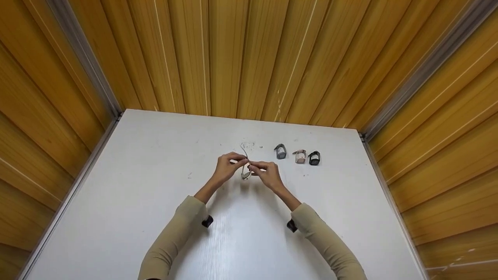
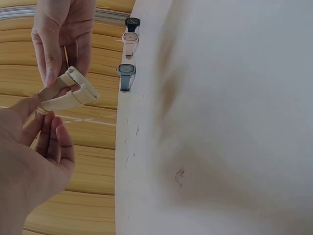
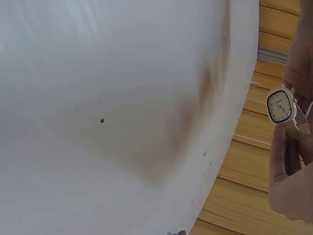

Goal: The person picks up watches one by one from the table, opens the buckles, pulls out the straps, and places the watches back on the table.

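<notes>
Over the middle of the white table, both hands hold up a cream wristwatch (image 1: 245, 175) by its strap. The left hand (image 1: 227, 167) pinches the strap between thumb and fingertips. From the other side, the right hand (image 1: 268, 174) grips it with thumb and fingers, close to the left fingertips. In the left wrist view the strap (image 2: 63, 102) bends round in a loop, with one end hidden among the fingers. A rounded square dial (image 3: 280, 106) with numerals faces the right wrist camera. One strap end sticks up above the hands in the head view.
To the right of the hands stand three more wristwatches: a grey-blue one (image 1: 280, 151), a pink one (image 1: 300, 156) and a black one (image 1: 314, 158). The white table (image 1: 128, 163) has small dark marks. Wood-look panels (image 1: 249, 58) enclose its back and sides.
</notes>
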Tool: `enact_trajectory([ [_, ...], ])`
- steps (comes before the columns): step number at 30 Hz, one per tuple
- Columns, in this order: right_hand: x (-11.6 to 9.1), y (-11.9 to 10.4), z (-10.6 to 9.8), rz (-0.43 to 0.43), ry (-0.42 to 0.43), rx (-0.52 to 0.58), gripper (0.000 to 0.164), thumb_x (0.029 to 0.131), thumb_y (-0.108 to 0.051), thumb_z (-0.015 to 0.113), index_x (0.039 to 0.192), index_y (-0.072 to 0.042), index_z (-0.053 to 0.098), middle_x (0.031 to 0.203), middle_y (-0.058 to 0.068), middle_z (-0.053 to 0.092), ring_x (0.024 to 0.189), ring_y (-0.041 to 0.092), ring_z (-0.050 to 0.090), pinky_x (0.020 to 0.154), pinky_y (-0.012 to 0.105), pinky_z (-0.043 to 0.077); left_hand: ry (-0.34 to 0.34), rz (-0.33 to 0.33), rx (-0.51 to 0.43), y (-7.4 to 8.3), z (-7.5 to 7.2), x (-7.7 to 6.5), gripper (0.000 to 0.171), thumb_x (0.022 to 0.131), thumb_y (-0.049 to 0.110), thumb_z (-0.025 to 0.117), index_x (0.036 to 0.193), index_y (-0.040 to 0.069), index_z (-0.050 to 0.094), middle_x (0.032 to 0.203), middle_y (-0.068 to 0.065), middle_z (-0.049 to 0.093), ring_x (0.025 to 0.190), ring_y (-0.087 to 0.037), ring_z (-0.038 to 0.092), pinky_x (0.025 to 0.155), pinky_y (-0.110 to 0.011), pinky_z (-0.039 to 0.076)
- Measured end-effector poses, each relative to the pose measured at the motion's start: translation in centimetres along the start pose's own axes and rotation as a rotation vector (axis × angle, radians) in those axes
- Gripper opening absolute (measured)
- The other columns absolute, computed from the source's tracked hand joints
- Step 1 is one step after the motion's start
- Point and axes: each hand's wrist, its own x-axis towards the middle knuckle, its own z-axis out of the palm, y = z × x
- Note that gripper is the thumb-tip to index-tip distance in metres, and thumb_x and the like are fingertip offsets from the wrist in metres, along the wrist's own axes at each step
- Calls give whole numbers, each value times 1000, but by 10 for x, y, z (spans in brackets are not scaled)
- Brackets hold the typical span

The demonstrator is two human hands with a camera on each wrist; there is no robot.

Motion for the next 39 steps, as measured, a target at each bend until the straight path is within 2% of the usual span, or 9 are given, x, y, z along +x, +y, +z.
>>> enact_trajectory([
  [8, -1, 0, -2, 37, -35, 5, 25, 94, 7, 66, 115, 20, 66, 110, 38, 68, 99, 52, 70, 81, 44, 62, 18, -26, -2, -2, -1, -2, 18, 93, 14, 76, 102, 0, 79, 103, -15, 77, 95, -21, 70, 87, -39, 58],
  [15, -2, -2, -1, 50, -42, 7, 24, 94, 7, 66, 114, 20, 67, 110, 39, 68, 100, 53, 69, 80, 40, 63, 33, -24, 16, -1, -1, -3, 18, 93, 15, 75, 103, 1, 79, 102, -15, 77, 94, -19, 69, 78, -28, 55],
  [18, -2, -3, -1, 49, -50, -16, 24, 94, 8, 66, 114, 20, 67, 108, 38, 69, 100, 52, 70, 81, 39, 63, 28, -12, 23, -2, -1, -3, 19, 93, 15, 75, 104, 0, 78, 102, -15, 77, 95, -20, 70, 83, -34, 57],
  [22, -1, -5, 0, 42, -32, -89, 23, 94, 5, 67, 114, 17, 69, 106, 34, 72, 99, 47, 72, 82, 29, 63, 4, 12, 33, -4, -1, -3, 17, 94, 14, 74, 104, 1, 78, 103, -15, 77, 97, -23, 70, 87, -39, 59],
  [25, 0, -5, -1, 43, -8, -100, 24, 95, 2, 67, 115, 15, 69, 105, 32, 73, 97, 42, 73, 82, 26, 62, -10, 20, 18, -4, -1, -3, 16, 95, 15, 73, 104, 2, 78, 105, -15, 76, 99, -23, 69, 83, -30, 59],
  [29, 0, -7, -2, 57, 4, -75, 23, 95, 1, 68, 114, 15, 70, 104, 32, 73, 95, 41, 73, 83, 34, 63, -9, 51, -5, -2, 1, -5, 16, 94, 14, 73, 103, 2, 78, 106, -17, 76, 100, -30, 70, 75, -19, 54],
  [32, 4, 8, -3, 39, 15, -104, 22, 95, 0, 69, 111, 14, 72, 104, 31, 74, 95, 43, 73, 83, 36, 63, -2, 77, 4, -1, 2, -6, 14, 94, 13, 73, 101, 2, 78, 104, -17, 75, 99, -33, 70, 72, -17, 51],
  [36, 11, 29, -3, 1, 11, -140, 21, 95, -5, 71, 109, 10, 75, 102, 27, 75, 93, 39, 75, 79, 30, 64, 2, 57, 39, 2, 1, -7, 14, 95, 16, 72, 101, 5, 78, 103, -14, 74, 99, -28, 70, 74, -20, 53],
  [39, 11, 28, -4, 6, -2, -139, 20, 94, -5, 71, 109, 9, 75, 100, 26, 76, 92, 37, 76, 77, 25, 63, 7, 24, 60, 4, -1, -6, 16, 97, 18, 71, 103, 5, 77, 105, -13, 74, 102, -25, 69, 80, -27, 57],
])
